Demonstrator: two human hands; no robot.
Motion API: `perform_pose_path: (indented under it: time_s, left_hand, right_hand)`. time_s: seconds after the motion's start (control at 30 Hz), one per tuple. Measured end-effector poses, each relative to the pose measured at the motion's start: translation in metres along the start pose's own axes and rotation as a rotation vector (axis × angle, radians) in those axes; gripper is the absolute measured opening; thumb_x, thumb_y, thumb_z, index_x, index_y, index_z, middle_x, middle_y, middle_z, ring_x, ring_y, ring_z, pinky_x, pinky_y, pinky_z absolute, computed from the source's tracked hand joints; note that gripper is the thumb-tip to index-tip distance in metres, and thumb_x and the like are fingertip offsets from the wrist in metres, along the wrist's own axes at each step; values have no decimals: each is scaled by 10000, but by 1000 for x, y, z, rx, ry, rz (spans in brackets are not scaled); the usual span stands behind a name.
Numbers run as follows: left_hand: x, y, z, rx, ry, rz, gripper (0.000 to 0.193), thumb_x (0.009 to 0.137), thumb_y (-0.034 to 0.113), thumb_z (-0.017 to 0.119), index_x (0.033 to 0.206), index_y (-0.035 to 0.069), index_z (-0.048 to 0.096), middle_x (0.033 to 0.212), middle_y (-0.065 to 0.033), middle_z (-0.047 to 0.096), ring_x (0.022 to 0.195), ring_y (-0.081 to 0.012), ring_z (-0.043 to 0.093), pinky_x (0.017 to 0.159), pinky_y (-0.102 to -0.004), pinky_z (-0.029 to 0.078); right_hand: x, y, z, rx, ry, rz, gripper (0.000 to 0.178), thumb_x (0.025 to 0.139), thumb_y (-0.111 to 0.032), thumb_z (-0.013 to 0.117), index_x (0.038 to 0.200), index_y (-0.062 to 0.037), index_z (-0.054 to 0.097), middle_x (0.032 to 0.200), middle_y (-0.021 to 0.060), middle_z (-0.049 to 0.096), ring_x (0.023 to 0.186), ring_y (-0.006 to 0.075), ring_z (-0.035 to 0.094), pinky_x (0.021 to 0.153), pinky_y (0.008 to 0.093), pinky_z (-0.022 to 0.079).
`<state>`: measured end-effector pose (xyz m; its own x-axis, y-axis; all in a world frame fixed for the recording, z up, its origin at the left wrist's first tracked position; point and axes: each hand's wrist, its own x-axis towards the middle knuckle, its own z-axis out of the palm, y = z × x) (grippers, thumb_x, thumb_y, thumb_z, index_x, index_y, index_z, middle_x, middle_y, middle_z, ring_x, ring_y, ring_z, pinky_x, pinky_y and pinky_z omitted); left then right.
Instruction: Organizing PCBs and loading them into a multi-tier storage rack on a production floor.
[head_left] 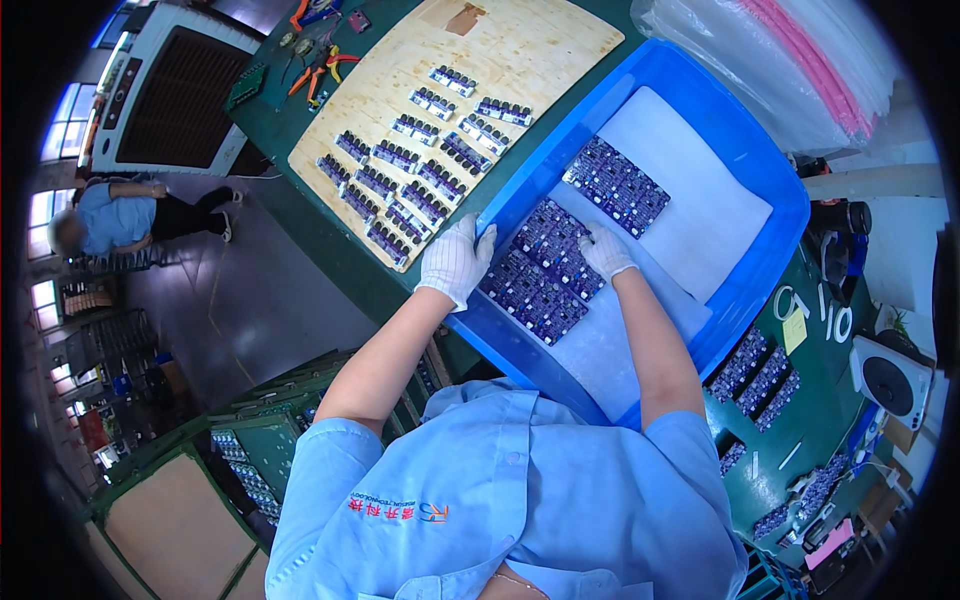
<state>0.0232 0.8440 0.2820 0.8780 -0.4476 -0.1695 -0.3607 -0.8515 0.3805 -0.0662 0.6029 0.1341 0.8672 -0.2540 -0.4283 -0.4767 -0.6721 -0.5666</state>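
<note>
A white-gloved left hand of mine (456, 264) rests at the left rim of a blue plastic bin (690, 338), thumb spread from the other fingers. It is close to the small purple boards on the wooden sheet, and nothing shows in it. Inside the bin, my right hand (608, 254), also gloved, has its fingers bent on the edge of a purple circuit board panel (556, 243). Another panel (536, 298) lies nearer me, side by side with it, and a third panel (617, 187) sits farther off on white foam sheeting (690, 180).
A wooden sheet (520, 50) left of the bin carries rows of small boards (397, 155). Pliers (318, 80) lie beyond it. Plastic-wrapped sheets (790, 60) stand at far right, more boards (765, 380) on the green table. A person (125, 215) is in the aisle at left.
</note>
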Motion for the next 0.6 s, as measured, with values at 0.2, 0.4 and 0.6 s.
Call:
perform_pose_path:
  time_s: [0.2,0.4,0.6]
  left_hand:
    - [-1,4,-5,24,-55,-53,373,925,384,481,1021,29,539,873,-239,637,800,-418,623,714,-497,494]
    - [-2,7,-7,17,-62,-56,376,919,366,488,1086,32,537,904,-238,639,812,-415,627,729,-491,498]
    - [-1,-9,5,9,83,50,398,907,339,521,1135,12,526,877,-255,637,795,-427,621,718,-479,502]
  right_hand:
    - [1,-23,-39,-302,-3,-76,366,827,-281,569,1082,-19,590,952,204,654,912,360,636,804,441,507]
    - [51,28,-88,-245,618,-78,532,792,-420,613,1153,-34,551,1081,224,612,1007,364,597,889,441,467]
    - [74,36,-79,-364,324,133,608,763,-463,654,1218,-83,520,1054,202,617,1006,381,587,906,471,449]
